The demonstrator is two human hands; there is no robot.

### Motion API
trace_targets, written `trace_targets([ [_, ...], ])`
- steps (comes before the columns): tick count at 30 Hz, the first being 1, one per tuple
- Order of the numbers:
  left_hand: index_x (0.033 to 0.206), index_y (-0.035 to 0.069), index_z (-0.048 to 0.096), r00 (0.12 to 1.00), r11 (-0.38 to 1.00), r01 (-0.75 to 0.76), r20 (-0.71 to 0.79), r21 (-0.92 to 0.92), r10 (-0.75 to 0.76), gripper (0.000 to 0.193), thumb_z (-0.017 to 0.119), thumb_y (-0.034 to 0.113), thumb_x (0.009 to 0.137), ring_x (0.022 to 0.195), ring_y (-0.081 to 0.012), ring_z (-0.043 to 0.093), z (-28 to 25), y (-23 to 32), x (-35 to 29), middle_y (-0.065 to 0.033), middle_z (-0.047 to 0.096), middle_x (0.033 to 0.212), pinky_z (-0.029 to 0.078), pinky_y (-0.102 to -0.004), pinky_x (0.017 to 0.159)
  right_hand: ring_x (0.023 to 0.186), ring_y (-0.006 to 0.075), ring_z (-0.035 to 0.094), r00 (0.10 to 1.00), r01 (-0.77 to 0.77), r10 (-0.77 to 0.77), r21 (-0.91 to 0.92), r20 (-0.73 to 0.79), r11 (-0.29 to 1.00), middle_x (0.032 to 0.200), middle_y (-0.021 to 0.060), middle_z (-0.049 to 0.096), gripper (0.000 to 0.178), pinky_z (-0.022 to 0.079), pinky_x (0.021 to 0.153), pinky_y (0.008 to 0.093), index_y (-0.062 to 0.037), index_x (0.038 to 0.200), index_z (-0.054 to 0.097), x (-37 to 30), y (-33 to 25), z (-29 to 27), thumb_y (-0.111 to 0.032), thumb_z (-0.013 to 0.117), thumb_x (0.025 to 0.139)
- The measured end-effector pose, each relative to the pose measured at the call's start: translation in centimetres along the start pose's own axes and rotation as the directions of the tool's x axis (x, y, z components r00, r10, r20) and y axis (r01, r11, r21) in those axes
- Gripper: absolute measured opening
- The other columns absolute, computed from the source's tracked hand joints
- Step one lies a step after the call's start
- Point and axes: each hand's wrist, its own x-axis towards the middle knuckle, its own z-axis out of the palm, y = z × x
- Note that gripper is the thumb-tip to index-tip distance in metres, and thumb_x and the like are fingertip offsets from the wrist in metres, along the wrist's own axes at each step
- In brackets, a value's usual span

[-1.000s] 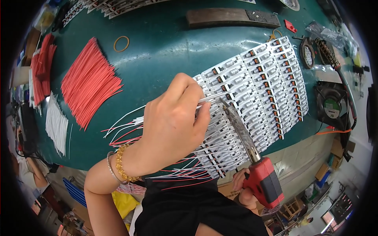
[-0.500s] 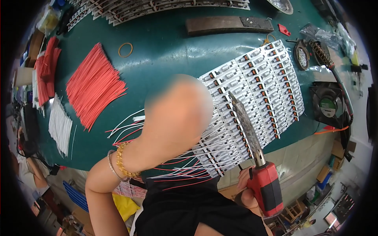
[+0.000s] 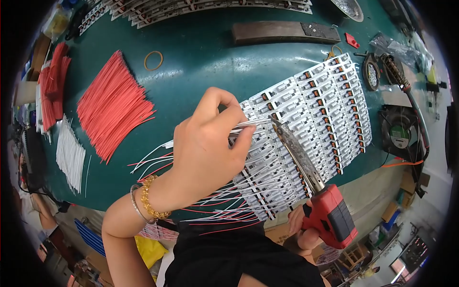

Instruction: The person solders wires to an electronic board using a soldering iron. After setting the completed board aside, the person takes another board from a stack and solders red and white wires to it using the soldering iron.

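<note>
My left hand [image 3: 210,141] is closed on a bunch of white wires [image 3: 251,124], pinched between thumb and fingers over the left part of a panel of small circuit boards [image 3: 306,110]. My right hand [image 3: 301,227] grips a red and black soldering iron [image 3: 330,215]. The iron's dark tip points up and left, touching or just above the panel beside the ends of the held wires; contact I cannot make out. More white and red wires [image 3: 224,210] trail off the panel's lower left edge, below my left wrist.
Red wires [image 3: 114,107] and white wires [image 3: 71,155] lie in piles at left, near a rubber band [image 3: 153,60]. A dark bar [image 3: 267,33] lies behind the panel. At right are a coiled iron stand [image 3: 393,68], a small dish [image 3: 371,74] and a fan [image 3: 399,126].
The iron's handle has moved slightly right and up in view. My left hand, blurred before, now shows clearly with the white wires pinched. The panel appears shifted slightly right.
</note>
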Motion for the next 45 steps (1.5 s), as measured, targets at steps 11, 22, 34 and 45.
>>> trace_targets([
  [11,0.079,0.001,0.063,0.998,0.995,-0.046,-0.045,0.088,0.050,0.013,0.075,0.002,0.076,0.069,-0.0263,0.062,0.4,0.0,-0.1,-0.0104,0.060,0.098,0.049,-0.0336,0.059,0.054,0.0288,0.049,0.998,-0.048,0.043,-0.094,-0.053,0.994,0.072,0.0108,0.057,0.014,0.036,0.049,0.0380,-0.0006,0.087,0.065,-2.0,1.2,1.3,0.005,0.061,0.075],
  [22,0.088,-0.004,0.061,0.987,0.978,-0.155,-0.028,0.139,0.160,0.018,0.072,0.004,0.077,0.062,-0.0278,0.062,0.9,-0.4,-0.2,-0.0110,0.055,0.099,0.048,-0.0382,0.052,0.060,0.0226,0.060,0.930,-0.044,0.170,0.360,-0.327,0.932,0.074,0.0107,0.064,0.016,0.044,0.052,0.0320,0.0026,0.081,0.066,0.2,-2.0,2.9,0.001,0.071,0.066],
  [34,0.082,-0.002,0.060,0.996,0.988,-0.083,-0.026,0.127,0.087,0.014,0.071,0.006,0.078,0.066,-0.0314,0.063,0.6,-0.6,0.0,-0.0122,0.057,0.096,0.050,-0.0408,0.057,0.039,0.0105,0.043,0.883,0.211,0.038,0.467,-0.468,0.858,0.048,0.0001,0.045,0.086,0.037,0.042,0.0247,0.0143,0.123,0.046,3.5,-1.5,0.4,-0.064,0.058,0.089],
  [45,0.082,-0.003,0.062,0.997,0.996,0.081,0.021,-0.032,-0.080,0.010,0.071,-0.001,0.079,0.070,-0.0196,0.058,-0.5,-0.6,1.2,-0.0105,0.063,0.090,0.045,-0.0291,0.063,0.039,0.0114,0.045,0.969,-0.045,0.201,0.691,-0.146,0.721,0.048,-0.0007,0.046,0.087,0.036,0.041,0.0249,0.0136,0.121,0.046,3.5,-4.0,0.8,-0.065,0.061,0.086],
])
